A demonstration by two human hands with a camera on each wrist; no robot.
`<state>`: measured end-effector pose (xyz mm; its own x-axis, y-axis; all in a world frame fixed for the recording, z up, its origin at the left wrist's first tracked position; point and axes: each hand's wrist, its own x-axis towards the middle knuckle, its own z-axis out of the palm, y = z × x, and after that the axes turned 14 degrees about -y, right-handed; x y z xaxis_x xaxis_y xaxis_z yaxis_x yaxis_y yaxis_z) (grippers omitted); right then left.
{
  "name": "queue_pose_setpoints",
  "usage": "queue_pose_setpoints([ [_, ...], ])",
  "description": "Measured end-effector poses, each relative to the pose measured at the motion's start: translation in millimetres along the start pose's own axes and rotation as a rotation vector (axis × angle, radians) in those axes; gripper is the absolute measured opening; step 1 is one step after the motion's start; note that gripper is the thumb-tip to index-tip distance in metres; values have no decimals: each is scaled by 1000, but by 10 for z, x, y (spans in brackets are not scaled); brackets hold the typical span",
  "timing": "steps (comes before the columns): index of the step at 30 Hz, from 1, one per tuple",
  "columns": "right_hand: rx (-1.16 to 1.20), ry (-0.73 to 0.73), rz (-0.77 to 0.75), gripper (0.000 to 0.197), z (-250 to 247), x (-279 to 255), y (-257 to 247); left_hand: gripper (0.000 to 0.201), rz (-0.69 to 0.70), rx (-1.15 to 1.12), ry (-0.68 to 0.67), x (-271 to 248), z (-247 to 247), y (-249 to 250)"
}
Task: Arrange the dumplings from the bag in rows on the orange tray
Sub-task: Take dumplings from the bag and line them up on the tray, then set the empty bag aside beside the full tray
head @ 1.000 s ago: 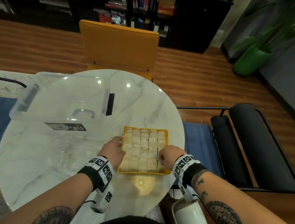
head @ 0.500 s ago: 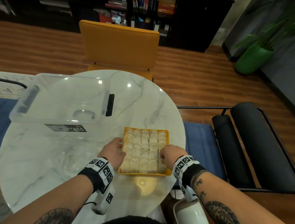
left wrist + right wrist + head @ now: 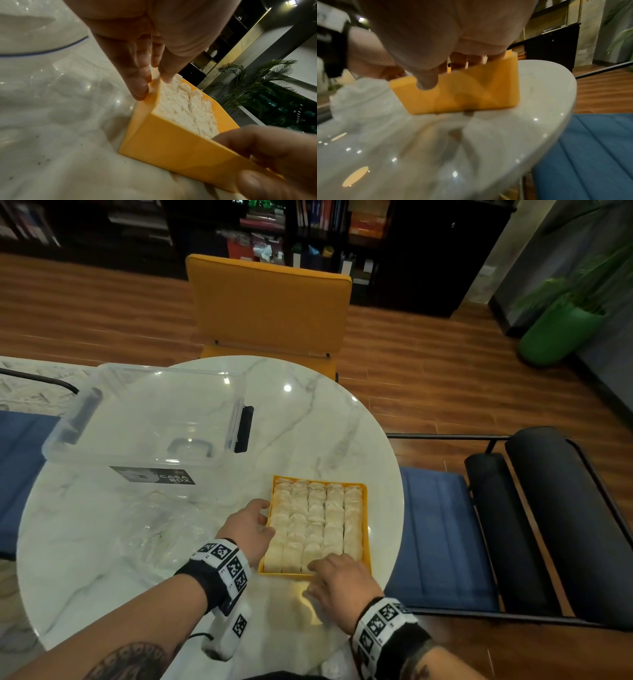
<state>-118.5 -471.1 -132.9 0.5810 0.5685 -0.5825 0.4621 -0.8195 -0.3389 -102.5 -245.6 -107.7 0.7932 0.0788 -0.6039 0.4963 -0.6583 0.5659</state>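
Note:
The orange tray (image 3: 366, 522) sits near the right edge of the round marble table (image 3: 85, 594), packed with pale dumplings (image 3: 318, 518) in neat rows. My left hand (image 3: 248, 525) pinches the tray's left wall (image 3: 171, 146), thumb inside against the dumplings (image 3: 187, 108) and fingers (image 3: 140, 93) outside. My right hand (image 3: 339, 580) grips the near wall by the right corner, thumb on the outer face of the tray (image 3: 471, 94) and fingers over the rim. An empty clear bag (image 3: 154, 529) lies crumpled left of the tray.
A clear lidded storage box (image 3: 147, 419) stands at the table's back left. An orange chair (image 3: 270, 309) faces me beyond the table. To the right is a black-framed seat with a blue cushion (image 3: 435, 535). The table edge runs close past the tray's right side.
My right hand has slid from the tray's right side to its near wall by the corner. The left hand has kept its hold on the left wall.

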Motion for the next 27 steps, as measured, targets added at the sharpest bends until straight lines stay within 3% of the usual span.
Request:
queue_pose_setpoints([
  [7,-123,66,84,25,146,110,-35,32,107,-56,81,-250,-157,-108],
  [12,-126,56,139,31,-25,223,-35,14,144,-35,215,-599,-633,-471],
  [18,-161,6,182,33,-289,401,-1,13,-12,-79,354,-778,-1081,-1174],
  [25,-173,-4,247,31,-252,436,-4,28,-83,-81,359,-777,-1244,-1621],
  [27,-143,19,241,44,-257,410,-23,36,-88,-103,335,-751,-1258,-1651],
])
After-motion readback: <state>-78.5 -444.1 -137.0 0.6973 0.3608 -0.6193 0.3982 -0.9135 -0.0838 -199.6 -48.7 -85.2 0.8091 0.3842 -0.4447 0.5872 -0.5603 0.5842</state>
